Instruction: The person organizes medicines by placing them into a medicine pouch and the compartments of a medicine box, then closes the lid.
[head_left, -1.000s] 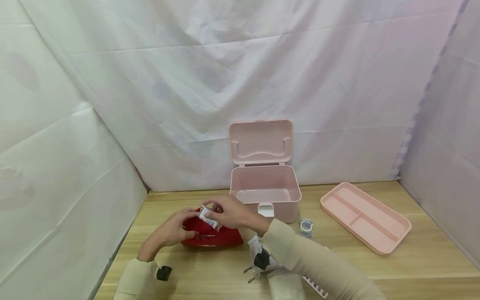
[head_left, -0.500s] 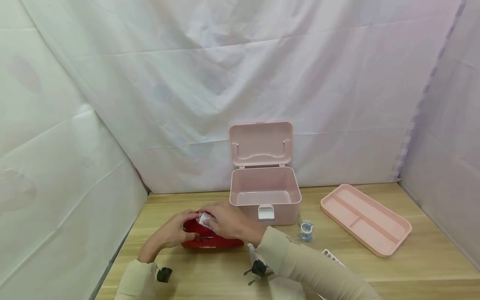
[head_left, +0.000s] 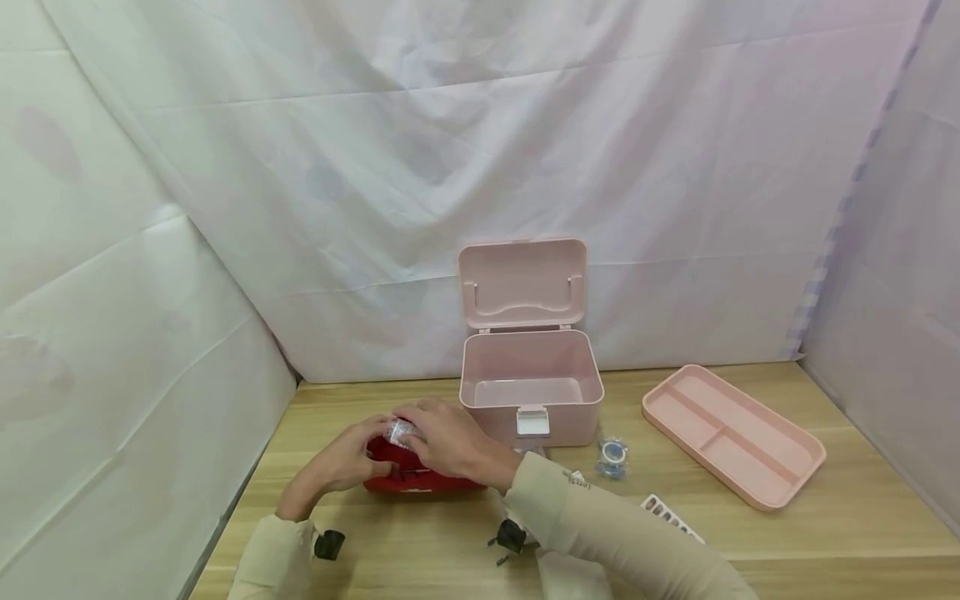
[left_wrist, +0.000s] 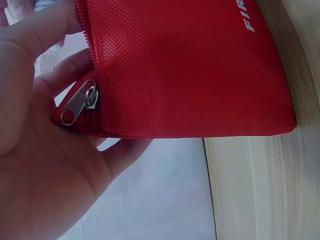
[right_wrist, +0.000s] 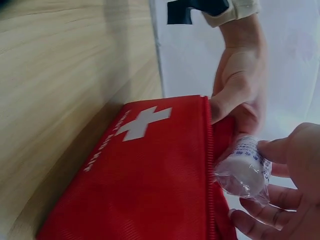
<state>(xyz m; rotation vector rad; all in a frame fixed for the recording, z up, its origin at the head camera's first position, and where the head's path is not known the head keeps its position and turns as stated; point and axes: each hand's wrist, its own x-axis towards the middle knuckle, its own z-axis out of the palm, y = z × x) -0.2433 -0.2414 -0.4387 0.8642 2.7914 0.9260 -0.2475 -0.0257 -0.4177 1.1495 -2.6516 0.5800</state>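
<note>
My left hand (head_left: 348, 458) grips the edge of a red zippered first-aid pouch (right_wrist: 160, 170), thumb on the near side, holding its mouth apart. A white cross and white lettering mark the pouch's front in the right wrist view; its metal zip pull (left_wrist: 77, 102) hangs beside the left palm. Between the thumb and fingers of my right hand (head_left: 453, 442) is a white bandage roll (right_wrist: 245, 172) in clear, blue-printed wrap. The roll is at the pouch's opening, over the zip edge. What lies inside the pouch is hidden.
Behind the hands stands a pink box (head_left: 558, 427) with its lid up. A pink divided tray (head_left: 750, 442) lies at right. Nearer are a wrapped blue-and-white tape roll (head_left: 612, 452) and a white strip with dark ovals (head_left: 667, 512). A pale packet (head_left: 573, 577) is partly under the right sleeve.
My right hand has shifted slightly left with the bandage roll, and less of the roll shows in the head view. The left hand keeps its hold on the pouch.
</note>
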